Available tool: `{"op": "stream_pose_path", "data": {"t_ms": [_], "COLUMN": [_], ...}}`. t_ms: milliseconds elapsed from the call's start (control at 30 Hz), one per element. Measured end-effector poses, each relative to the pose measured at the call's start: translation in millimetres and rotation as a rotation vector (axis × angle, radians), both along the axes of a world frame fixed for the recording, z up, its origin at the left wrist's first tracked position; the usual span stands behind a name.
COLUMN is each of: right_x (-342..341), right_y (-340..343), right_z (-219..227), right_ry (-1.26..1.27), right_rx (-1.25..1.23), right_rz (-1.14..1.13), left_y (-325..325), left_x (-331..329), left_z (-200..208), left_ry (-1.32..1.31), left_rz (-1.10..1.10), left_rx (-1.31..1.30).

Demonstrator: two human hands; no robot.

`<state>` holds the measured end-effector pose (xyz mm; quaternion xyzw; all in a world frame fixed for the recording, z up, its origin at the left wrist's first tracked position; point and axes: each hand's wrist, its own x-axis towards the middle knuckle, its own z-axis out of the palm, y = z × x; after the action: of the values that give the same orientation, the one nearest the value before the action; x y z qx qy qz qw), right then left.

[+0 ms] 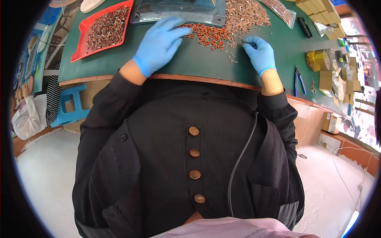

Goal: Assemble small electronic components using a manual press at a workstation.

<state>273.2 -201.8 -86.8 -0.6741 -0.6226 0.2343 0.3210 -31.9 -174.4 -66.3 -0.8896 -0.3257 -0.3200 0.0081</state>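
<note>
My left hand (160, 44), in a blue glove, has its fingers apart over the green tabletop. Its fingertips reach the left edge of a pile of small orange-red cylindrical pieces (210, 36). My right hand (260, 53), gloved in the same blue, is closed in a pinch, thumb against forefinger. What lies between those fingertips is too small to make out. Just beyond it spreads a larger heap of small copper-coloured, pin-like pieces (246, 16). A few loose pieces (232, 58) lie between the two hands.
A red tray (81, 41) full of dark reddish pieces stands at the left. A grey machine base (178, 15) sits at the back. To the right are blue-handled pliers (299, 81), a clear jar (319, 59), a bag of pieces (281, 12) and cardboard boxes (317, 10).
</note>
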Motion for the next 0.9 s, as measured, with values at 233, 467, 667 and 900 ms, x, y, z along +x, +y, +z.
{"op": "stream_pose_path", "data": {"t_ms": [233, 467, 667, 900], "right_x": [-23.8, 4.8, 26.2, 46.1], "right_y": [-21.9, -13.7, -12.1, -15.5], "right_z": [29.0, 52.3, 62.4, 76.2], "right_ry": [-0.145, -0.614, -0.526, -0.112], "right_rx": [-0.158, -0.067, -0.098, -0.028], "right_rz": [0.211, 0.207, 0.222, 0.129], "left_y": [7.8, 27.5, 14.8, 4.3], "left_x": [4.3, 51.5, 74.4, 81.4], "left_z": [-14.7, 0.5, 14.0, 26.7], "left_ry": [0.031, -0.069, -0.053, -0.082], "left_rz": [-0.045, -0.072, 0.027, 0.034], "left_rx": [0.02, 0.05, -0.118, -0.143]}}
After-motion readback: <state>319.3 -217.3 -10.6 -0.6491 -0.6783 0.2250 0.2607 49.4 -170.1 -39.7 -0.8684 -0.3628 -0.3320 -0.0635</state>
